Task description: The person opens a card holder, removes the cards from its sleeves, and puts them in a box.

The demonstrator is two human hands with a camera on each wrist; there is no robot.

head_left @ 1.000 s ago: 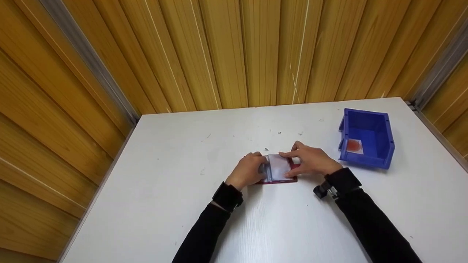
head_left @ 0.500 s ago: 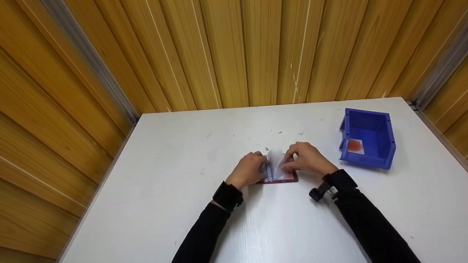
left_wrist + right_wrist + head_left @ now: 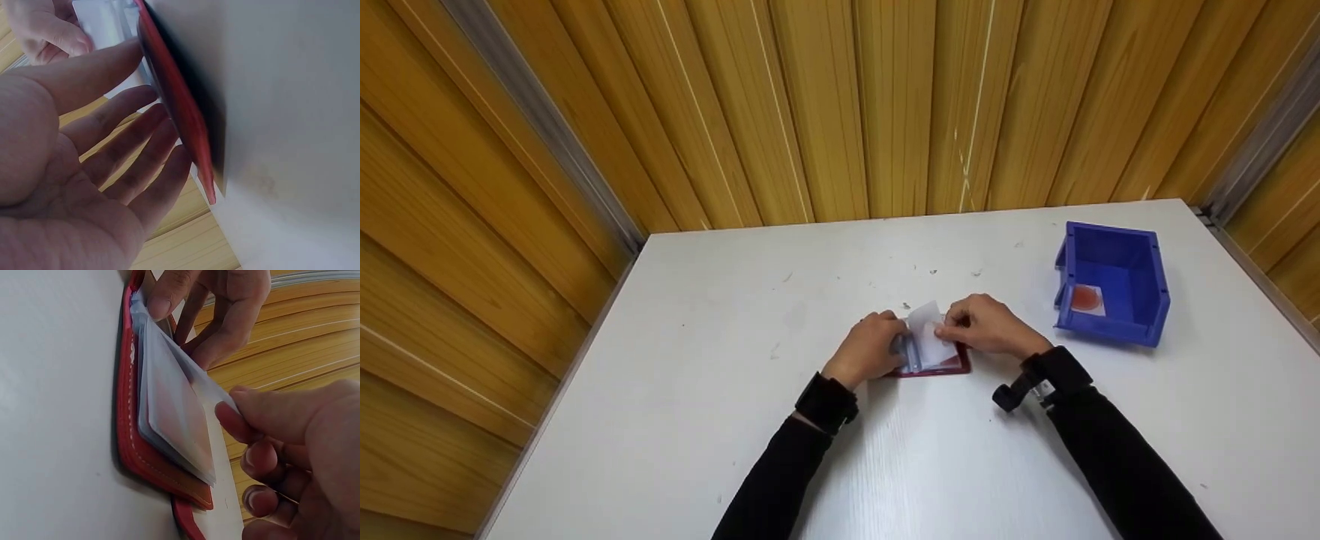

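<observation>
A red card holder (image 3: 964,364) with stitched edges lies spread on the table, its clear plastic sleeves (image 3: 177,408) stacked on the right half. My left hand (image 3: 868,349) presses on its left half with spread fingertips; in the right wrist view, the left thumb (image 3: 162,307) rests near the spine. Between thumb and index finger my right hand (image 3: 990,326) pinches one translucent sleeve (image 3: 928,330), raised and tilted from the stack. The left wrist view shows the holder's red edge (image 3: 188,121) by the left fingertips. Reddish contents show through the sleeves beneath.
A blue plastic bin (image 3: 1136,289) stands at the back right of the white table (image 3: 750,337). Inside it, at the left, is a white square with a red circle (image 3: 1087,300). Wood-patterned panels (image 3: 825,112) rise behind the table.
My right hand went from resting on the sleeves to pinching one, and that sleeve has lifted and swung up toward the left. My left hand has stayed put.
</observation>
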